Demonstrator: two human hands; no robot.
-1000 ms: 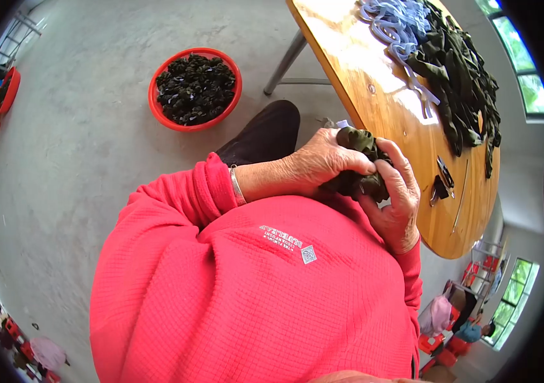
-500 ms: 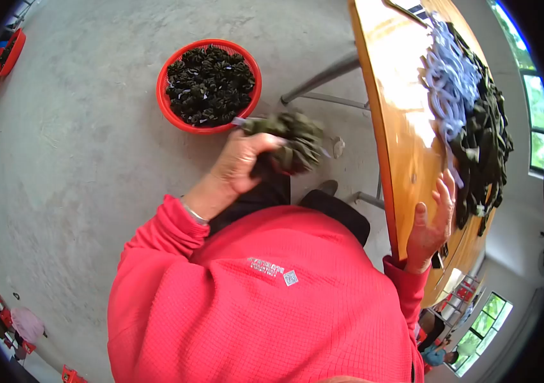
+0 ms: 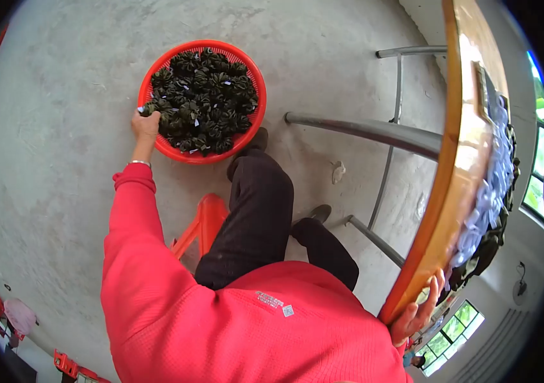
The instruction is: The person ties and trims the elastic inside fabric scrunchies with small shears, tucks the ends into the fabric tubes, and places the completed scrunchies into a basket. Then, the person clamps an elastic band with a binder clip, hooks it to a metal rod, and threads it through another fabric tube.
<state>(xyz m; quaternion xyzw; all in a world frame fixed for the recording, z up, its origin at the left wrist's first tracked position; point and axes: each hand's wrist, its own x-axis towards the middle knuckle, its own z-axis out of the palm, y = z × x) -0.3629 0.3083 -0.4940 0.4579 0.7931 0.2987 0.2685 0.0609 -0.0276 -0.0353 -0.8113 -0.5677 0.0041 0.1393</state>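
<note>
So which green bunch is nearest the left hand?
The bunch at the left rim of the red basket, against the left hand; the others lie farther off.

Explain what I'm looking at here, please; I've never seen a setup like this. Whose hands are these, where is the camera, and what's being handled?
There is no machine here: these are a person's own bare hands. One head-worn camera looks forward and down, so the red top fills the lower view and the edges look curved. The left hand is at the left rim of a red basket, touching one of the dark green gathered cloth pieces in it; whether it grips the piece is hard to tell. The right hand is at the edge of a wooden table, fingers apart. Light blue strips and dark cloth lie on the table.
</note>
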